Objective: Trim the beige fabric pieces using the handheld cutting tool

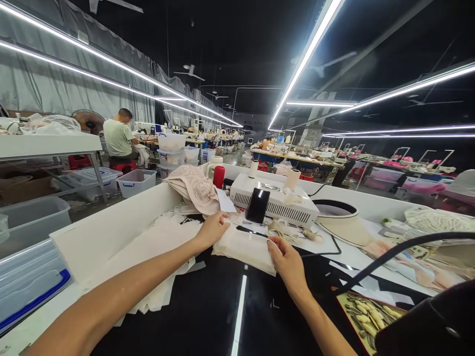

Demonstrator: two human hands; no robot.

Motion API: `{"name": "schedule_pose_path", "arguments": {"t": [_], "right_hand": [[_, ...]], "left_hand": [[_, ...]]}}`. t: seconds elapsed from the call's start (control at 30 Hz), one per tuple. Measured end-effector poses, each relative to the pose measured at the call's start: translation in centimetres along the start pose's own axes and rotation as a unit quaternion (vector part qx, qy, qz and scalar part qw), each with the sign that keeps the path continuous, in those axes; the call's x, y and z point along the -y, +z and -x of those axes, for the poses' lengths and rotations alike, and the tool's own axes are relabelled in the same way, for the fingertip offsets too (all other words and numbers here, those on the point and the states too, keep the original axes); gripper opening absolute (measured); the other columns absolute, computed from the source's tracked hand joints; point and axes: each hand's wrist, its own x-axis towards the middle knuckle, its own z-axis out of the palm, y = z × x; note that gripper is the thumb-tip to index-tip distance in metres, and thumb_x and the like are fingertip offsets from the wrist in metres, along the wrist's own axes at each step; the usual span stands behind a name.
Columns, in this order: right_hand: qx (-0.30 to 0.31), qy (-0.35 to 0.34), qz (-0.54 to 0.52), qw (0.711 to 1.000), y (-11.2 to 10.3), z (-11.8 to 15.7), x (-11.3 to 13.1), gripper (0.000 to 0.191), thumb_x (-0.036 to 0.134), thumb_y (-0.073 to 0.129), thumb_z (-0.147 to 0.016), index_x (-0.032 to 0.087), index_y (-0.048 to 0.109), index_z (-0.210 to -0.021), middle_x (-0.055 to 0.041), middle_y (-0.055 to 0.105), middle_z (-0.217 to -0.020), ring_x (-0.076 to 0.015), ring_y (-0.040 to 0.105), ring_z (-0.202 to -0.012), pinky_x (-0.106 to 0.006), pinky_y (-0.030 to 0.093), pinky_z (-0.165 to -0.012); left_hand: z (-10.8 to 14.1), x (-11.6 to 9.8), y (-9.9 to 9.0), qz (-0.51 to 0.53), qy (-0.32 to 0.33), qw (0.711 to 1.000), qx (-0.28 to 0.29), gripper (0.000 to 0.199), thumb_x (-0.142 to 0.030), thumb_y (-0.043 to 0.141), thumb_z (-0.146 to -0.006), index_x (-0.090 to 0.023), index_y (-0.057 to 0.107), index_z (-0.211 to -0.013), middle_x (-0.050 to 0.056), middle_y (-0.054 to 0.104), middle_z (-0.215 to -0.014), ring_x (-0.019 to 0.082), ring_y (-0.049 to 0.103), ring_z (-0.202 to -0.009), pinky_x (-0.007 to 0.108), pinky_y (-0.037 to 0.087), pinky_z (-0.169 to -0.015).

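Spanning the gap between both hands in the head view, the pale fabric stack (245,247) lies over the black tabletop (208,306). The right hand (287,262) pinches its right edge between thumb and fingers; the left hand (212,230) curls its fingers at the far left corner, though whether they grip a layer is too small to tell. It looks light, soft and limp, its plies likely to slip, so the edges beside the fingertips seem the best hold.
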Motion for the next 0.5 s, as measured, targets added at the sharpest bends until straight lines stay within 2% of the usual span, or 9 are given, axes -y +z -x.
{"name": "schedule_pose_path", "arguments": {"t": [0.1, 0.2, 0.27, 0.37, 0.5], "right_hand": [[0.005, -0.019, 0.036, 0.999, 0.3, -0.6, -0.9, 0.041, 0.056, 0.060, -0.096, 0.018, 0.070, -0.108, -0.0019, 0.071, -0.085, -0.0191, 0.066, -0.074, -0.038, 0.054, -0.077], [0.015, -0.055, 0.055, 0.997, 0.3, -0.6, -1.5, 0.039, 0.051, 0.060, -0.089, 0.020, 0.073, -0.109, -0.0093, 0.077, -0.107, -0.0293, 0.071, -0.101, -0.046, 0.052, -0.096], [0.015, -0.078, 0.061, 0.995, 0.2, -0.3, -1.6, 0.043, 0.052, 0.060, -0.086, 0.020, 0.074, -0.111, -0.0127, 0.076, -0.119, -0.0352, 0.067, -0.118, -0.052, 0.046, -0.108], [0.005, -0.096, 0.064, 0.993, 0.0, 0.2, -1.5, 0.047, 0.055, 0.058, -0.085, 0.020, 0.074, -0.111, -0.0147, 0.075, -0.123, -0.0395, 0.062, -0.126, -0.058, 0.041, -0.114], [0.004, -0.103, 0.050, 0.993, 0.0, 1.6, -0.6, 0.045, 0.057, 0.058, -0.086, 0.023, 0.075, -0.110, -0.0117, 0.076, -0.121, -0.0383, 0.065, -0.121, -0.059, 0.046, -0.110]], "left_hand": [[0.2, 1.1, 0.7, -0.029, -0.013, 0.999, 0.011, 0.036, -0.038, 0.068, -0.105, -0.017, 0.064, -0.134, 0.011, 0.066, -0.132, 0.025, 0.069, -0.112, 0.047, 0.061, -0.096], [1.0, 1.5, 0.7, -0.058, -0.016, 0.998, 0.030, 0.036, -0.037, 0.068, -0.105, -0.017, 0.063, -0.134, 0.011, 0.067, -0.131, 0.025, 0.069, -0.111, 0.046, 0.062, -0.095], [1.7, 1.4, -0.1, -0.075, -0.012, 0.996, 0.040, 0.037, -0.038, 0.068, -0.105, -0.016, 0.063, -0.135, 0.011, 0.067, -0.129, 0.025, 0.070, -0.109, 0.045, 0.062, -0.094], [2.6, 1.2, -2.9, -0.108, -0.004, 0.993, 0.042, 0.034, -0.038, 0.067, -0.106, -0.017, 0.064, -0.133, 0.010, 0.068, -0.128, 0.024, 0.070, -0.108, 0.044, 0.062, -0.093], [3.9, 1.7, -8.6, -0.179, -0.030, 0.983, 0.021, 0.031, -0.038, 0.067, -0.106, -0.017, 0.066, -0.129, 0.010, 0.068, -0.129, 0.025, 0.069, -0.111, 0.046, 0.061, -0.096]]}}
